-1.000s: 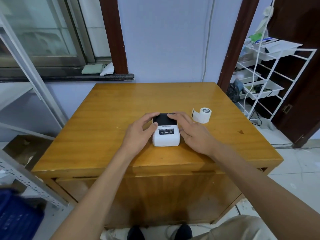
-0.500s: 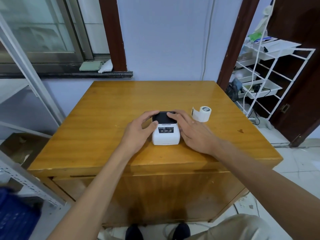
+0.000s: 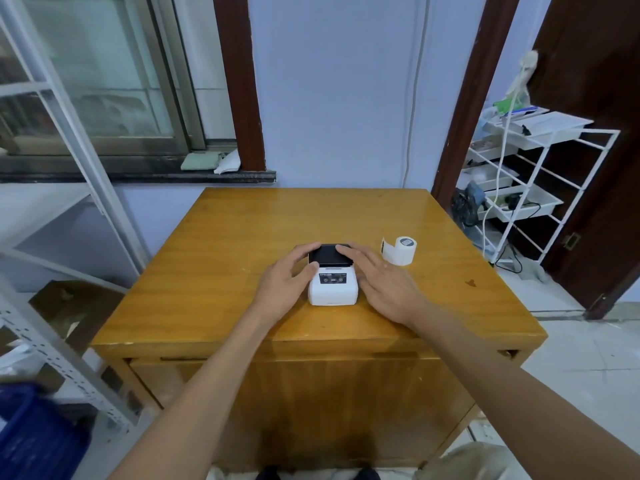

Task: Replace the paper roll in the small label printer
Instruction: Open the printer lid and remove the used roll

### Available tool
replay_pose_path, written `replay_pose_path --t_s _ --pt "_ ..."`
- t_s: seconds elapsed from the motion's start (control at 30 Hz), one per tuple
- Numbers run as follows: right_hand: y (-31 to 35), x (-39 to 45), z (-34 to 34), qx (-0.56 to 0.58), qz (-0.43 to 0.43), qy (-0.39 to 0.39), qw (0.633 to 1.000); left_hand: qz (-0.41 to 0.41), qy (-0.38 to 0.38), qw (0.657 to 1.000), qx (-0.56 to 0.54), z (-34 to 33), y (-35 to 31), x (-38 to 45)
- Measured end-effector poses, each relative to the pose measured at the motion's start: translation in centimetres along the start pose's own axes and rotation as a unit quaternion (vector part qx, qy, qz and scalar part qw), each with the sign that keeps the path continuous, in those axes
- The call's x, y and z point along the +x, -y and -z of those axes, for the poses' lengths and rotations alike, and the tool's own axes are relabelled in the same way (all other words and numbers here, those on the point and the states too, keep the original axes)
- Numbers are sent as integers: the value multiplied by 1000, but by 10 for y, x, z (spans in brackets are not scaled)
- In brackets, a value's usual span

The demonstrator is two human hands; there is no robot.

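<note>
A small white label printer with a black lid at its far end sits near the front middle of the wooden table. My left hand cups the printer's left side, thumb on its body and fingers curled to the lid's left edge. My right hand lies along the printer's right side with fingertips on the lid's top. The lid looks slightly tilted up at the back. A white paper roll with a loose tail lies on the table to the right of the printer, apart from my hands.
A white wire rack with trays and cables stands right of the table by a dark door. A grey metal shelf frame and a blue crate are at the left. A wall and window sill lie behind.
My hands stay on the printer. The black lid seems to have lifted a little at the back. The view has shifted slightly.
</note>
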State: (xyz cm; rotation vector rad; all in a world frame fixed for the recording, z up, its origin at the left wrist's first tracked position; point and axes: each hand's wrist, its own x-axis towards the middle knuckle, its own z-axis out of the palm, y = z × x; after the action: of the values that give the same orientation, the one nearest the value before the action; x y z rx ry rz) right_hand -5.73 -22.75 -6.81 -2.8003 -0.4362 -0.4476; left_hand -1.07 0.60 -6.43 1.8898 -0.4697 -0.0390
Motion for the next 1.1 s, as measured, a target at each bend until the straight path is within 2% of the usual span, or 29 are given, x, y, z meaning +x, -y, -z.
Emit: replay_pose_path --t_s 0.2,0.4,0.73,0.97,1.1 --pt "4 6 9 108 -70 9 992 4 -3 1000 -1 -1 -7 -1" --pt "2 18 9 173 -150 -45 972 11 -5 1000 16 -3 -1 2" --pt "0 33 23 35 -88 -11 995 -3 -5 1000 -29 -5 15 12" --pt "3 47 6 105 -152 -36 982 3 -11 1000 -16 -6 24 16" --pt "6 58 4 187 -173 -34 966 11 -12 1000 -5 -6 22 15"
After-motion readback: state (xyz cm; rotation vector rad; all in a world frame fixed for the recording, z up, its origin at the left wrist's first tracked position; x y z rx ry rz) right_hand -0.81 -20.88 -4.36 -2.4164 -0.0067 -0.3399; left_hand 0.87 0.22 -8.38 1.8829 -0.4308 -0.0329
